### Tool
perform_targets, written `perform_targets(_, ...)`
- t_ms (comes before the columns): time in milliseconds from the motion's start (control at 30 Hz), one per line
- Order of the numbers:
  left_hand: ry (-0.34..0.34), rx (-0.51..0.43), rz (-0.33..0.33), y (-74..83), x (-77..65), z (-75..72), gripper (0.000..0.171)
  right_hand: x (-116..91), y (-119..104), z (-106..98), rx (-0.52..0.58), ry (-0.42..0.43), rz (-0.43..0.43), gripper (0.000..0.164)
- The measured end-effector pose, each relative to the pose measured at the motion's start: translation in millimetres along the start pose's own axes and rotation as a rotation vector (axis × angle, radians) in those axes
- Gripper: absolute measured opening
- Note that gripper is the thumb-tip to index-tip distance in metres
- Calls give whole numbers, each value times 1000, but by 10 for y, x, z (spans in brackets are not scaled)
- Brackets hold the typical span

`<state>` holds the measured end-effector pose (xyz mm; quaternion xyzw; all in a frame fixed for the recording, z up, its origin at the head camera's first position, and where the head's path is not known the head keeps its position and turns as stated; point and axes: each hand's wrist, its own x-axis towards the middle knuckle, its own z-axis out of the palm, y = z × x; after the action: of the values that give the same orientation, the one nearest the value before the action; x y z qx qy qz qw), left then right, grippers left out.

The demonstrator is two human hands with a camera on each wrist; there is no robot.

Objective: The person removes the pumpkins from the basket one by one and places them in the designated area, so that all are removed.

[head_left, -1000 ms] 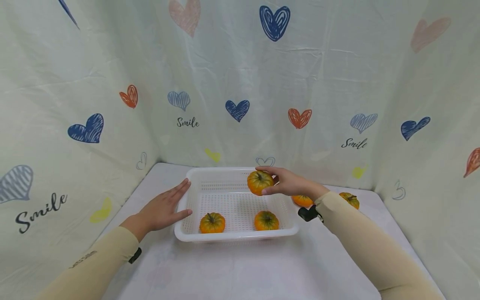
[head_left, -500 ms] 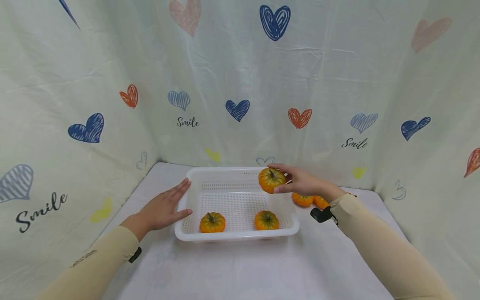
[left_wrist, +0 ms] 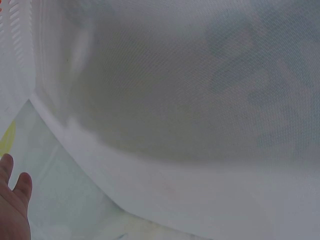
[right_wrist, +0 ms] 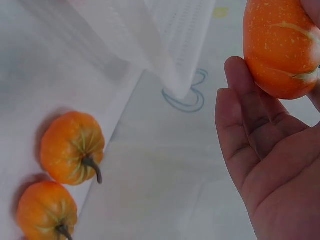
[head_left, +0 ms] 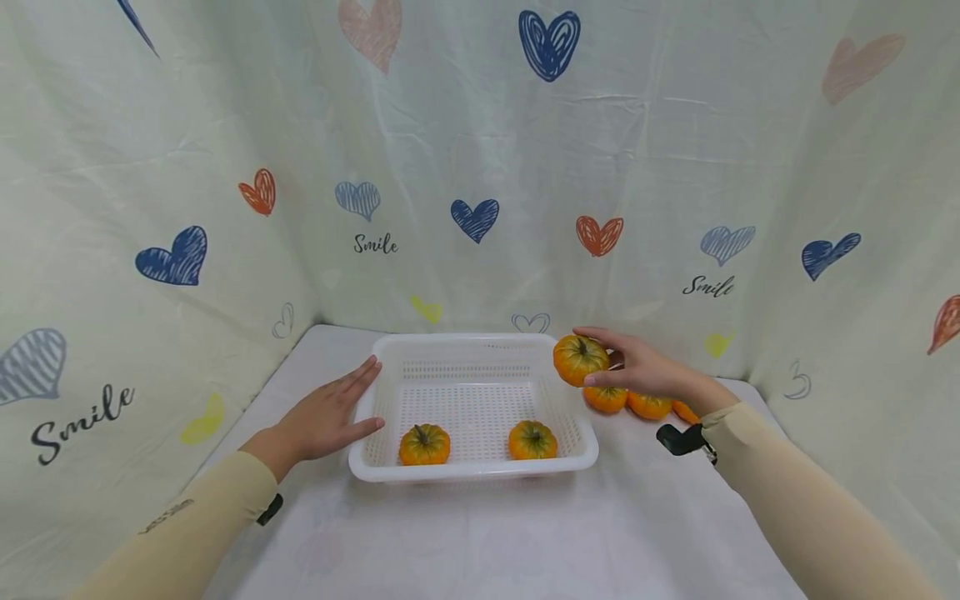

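My right hand (head_left: 647, 367) grips a small orange pumpkin (head_left: 581, 360) with green streaks, raised at the right rim of a white plastic basket (head_left: 472, 473). In the right wrist view the fingers curl round the lower side of that pumpkin (right_wrist: 282, 50). My left hand (head_left: 322, 418) rests on the basket's left rim, its fingers straight and spread. Inside the basket, along the near side, sit two more pumpkins, one on the left (head_left: 424, 445) and one on the right (head_left: 533, 440). Only part of the left hand (left_wrist: 14, 200) shows in the left wrist view.
Right of the basket, a row of pumpkins lies on the white cloth: one (head_left: 604, 399) nearest the basket, another (head_left: 649, 406) beside it, a third (head_left: 686, 412) partly behind the right forearm. A white curtain (head_left: 420, 150) printed with hearts hangs round the table (head_left: 465, 542).
My right hand has carried its pumpkin rightward, from above the basket's inside to its right rim. More of the pumpkins on the cloth now show. The left hand stays put.
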<state>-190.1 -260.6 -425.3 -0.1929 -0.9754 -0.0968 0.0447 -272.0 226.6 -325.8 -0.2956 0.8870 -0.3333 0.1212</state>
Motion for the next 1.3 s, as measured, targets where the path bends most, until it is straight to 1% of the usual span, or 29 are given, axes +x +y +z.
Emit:
perform_targets(133,-13,0,-3,-17,3,11,90,-102,79,-35,-4,25,17,78)
perform_targets(267,-16,10,-5,-33,12,31,92,-207,185,-58,30,43,26,78)
perform_targets(533,-3,10,1,-30,8,41,92,-448,359,-68,21,105,34,76)
perform_targets(600,6,10,5,-34,9,48,91,-493,401,-51,19,123,57,77)
perform_targets(733,0,22,-2,-42,10,54,91,-560,518,22,35,140,117,79)
perform_targets(867,-13,18,-6,-48,11,53,92,-612,645,138,40,149,179,81)
perform_targets(1033,-11,16,-3,-49,14,53,92,-626,783,283,49,156,227,84)
perform_targets(1300,-8,14,-10,-47,18,62,90,-619,989,470,0,156,304,87)
